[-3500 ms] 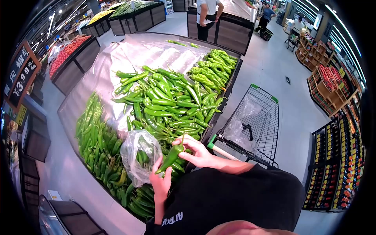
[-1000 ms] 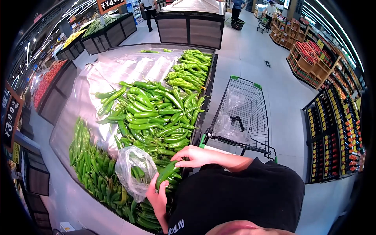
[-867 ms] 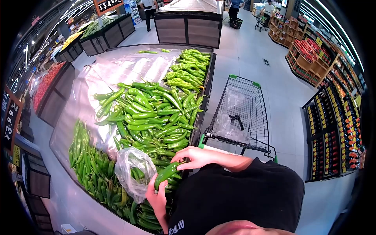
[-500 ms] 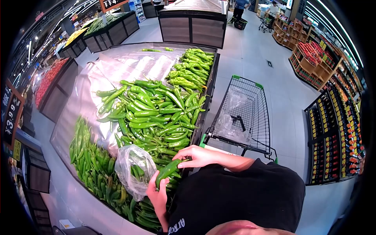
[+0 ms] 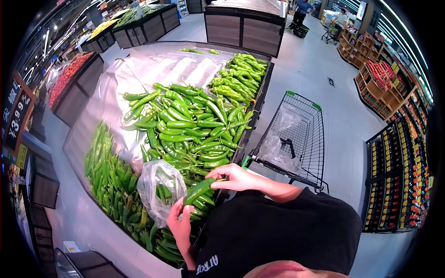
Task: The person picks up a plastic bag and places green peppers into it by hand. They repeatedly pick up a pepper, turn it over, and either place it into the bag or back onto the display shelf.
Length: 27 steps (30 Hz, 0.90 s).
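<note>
A long, glossy green pepper (image 5: 199, 192) is held at a slant over the display, stem end up to the right. My right hand (image 5: 234, 178) pinches it near the stem. Its lower tip rests between the thumb and fingers of my left hand (image 5: 179, 224). Just left of the pepper, a clear plastic bag (image 5: 155, 197) lies with its mouth open on the heap; green peppers show inside or through it. Behind my hands spreads a pile of similar green peppers (image 5: 178, 125).
Darker, thinner peppers (image 5: 109, 180) fill the front left of the display, and lighter wrinkled ones (image 5: 238, 78) its back right. A shopping cart (image 5: 301, 139) with clear plastic bags inside stands to the right. A price sign (image 5: 17, 116) hangs at left; bottle shelves (image 5: 394, 176) stand far right.
The view has shifted, so the display sits farther right and higher. Both hands stay at the pepper; my left hand has slipped slightly down toward its tip, with the thumb lower.
</note>
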Available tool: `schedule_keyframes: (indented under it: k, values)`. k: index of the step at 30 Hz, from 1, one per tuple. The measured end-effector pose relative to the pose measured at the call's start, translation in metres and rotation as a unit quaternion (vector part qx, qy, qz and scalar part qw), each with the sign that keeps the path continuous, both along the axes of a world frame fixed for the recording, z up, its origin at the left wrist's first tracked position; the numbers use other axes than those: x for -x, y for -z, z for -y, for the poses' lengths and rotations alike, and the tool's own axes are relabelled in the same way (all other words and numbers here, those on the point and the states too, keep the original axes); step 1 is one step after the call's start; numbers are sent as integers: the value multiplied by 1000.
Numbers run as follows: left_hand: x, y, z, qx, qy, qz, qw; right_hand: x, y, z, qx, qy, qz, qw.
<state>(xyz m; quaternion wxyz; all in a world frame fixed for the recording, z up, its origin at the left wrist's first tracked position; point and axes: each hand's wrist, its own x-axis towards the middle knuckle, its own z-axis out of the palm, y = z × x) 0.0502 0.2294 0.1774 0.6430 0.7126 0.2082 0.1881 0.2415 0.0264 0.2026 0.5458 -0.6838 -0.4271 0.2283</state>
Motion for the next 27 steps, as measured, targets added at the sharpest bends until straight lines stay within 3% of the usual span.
schedule_keyframes:
  k: [6, 9, 14, 18, 22, 27]
  values:
    - [-5, 3, -9, -54, -75, 12, 996, -9, -17, -13, -28, 2, 12, 1000]
    - [-9, -13, -13, -74, -91, 45, 992, -17, -26, -25, -92, -5, 85, 992]
    - [-16, -31, -18, -167, -83, 88, 979, -27, -45, -34, -104, -10, 200, 974]
    - [-15, -30, -14, -137, -111, 122, 977, -26, -42, -37, -83, -24, 155, 984]
    - [-10, -21, -4, -69, -173, 114, 976, -17, -24, -43, -49, -7, -103, 993]
    - [-5, -11, -1, -155, -191, 92, 965, -10, -12, -50, 16, -49, -128, 990]
